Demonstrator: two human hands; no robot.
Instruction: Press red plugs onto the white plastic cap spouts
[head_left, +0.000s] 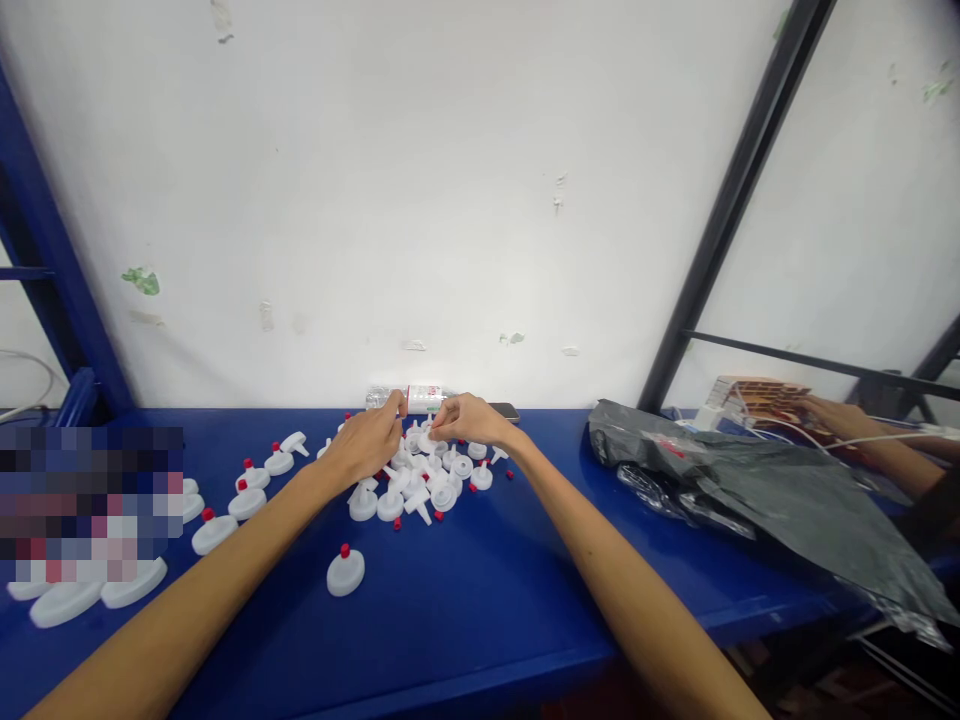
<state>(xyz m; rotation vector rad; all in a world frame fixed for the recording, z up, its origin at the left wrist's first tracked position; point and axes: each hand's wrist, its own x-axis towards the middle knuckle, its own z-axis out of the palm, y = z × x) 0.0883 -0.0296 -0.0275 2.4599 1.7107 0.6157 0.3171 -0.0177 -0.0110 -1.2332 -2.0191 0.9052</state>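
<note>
A heap of small white plastic caps (420, 480) with spouts lies on the blue table (487, 600), with tiny red plugs (439, 516) scattered among them. My left hand (369, 440) and my right hand (469, 418) meet above the far side of the heap, fingers curled in a pinch over the white pieces. What each pinch holds is too small to make out. White caps with red plugs fitted (346, 570) stand to the left, in a loose row (247, 495).
A clear bottle (409, 398) and a dark phone (504, 410) lie against the white wall. A grey plastic bag (757, 490) covers the table's right end. Another person's hand (832, 415) rests at the far right near a cardboard piece (757, 395). A blurred patch sits at left.
</note>
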